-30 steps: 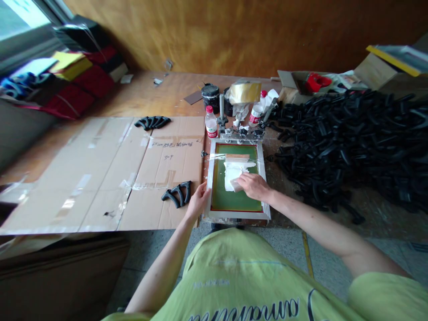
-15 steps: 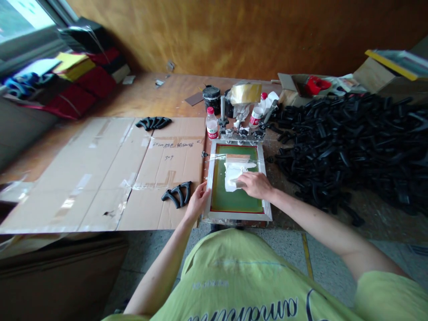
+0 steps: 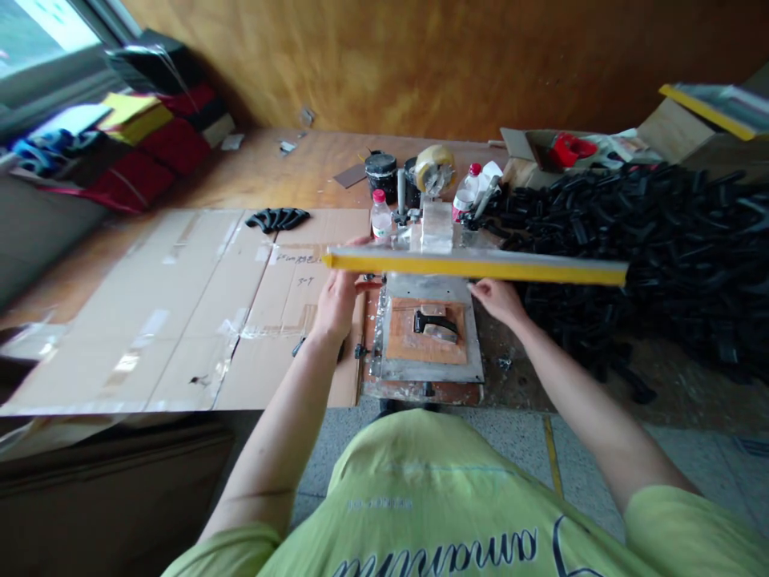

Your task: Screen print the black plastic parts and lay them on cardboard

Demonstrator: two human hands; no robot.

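Observation:
The screen-printing frame (image 3: pixel 474 264) is tipped up, and I see its long yellow near edge almost edge-on. My left hand (image 3: pixel 337 300) is closed on the frame's left end. My right hand (image 3: pixel 497 300) is below the frame's right part, beside the metal base plate (image 3: pixel 432 370). Its fingers point left, slightly apart, with nothing visible in them. A curved black plastic handle (image 3: pixel 441 325) lies on the wooden jig board (image 3: pixel 402 344) on that plate. Behind the raised edge a pale block (image 3: pixel 436 227) shows, too blurred to name.
Flattened cardboard (image 3: pixel 174 304) covers the left side, with a row of black handles (image 3: pixel 277 219). A large heap of black handles (image 3: pixel 601 240) fills the right. Bottles (image 3: pixel 380 215), a tape roll (image 3: pixel 433 170) and a dark tub (image 3: pixel 380 175) stand behind.
The frame has swung up from flat, uncovering the black handle on the jig. My left hand has risen with it. My right hand has left the white ink area and moved right.

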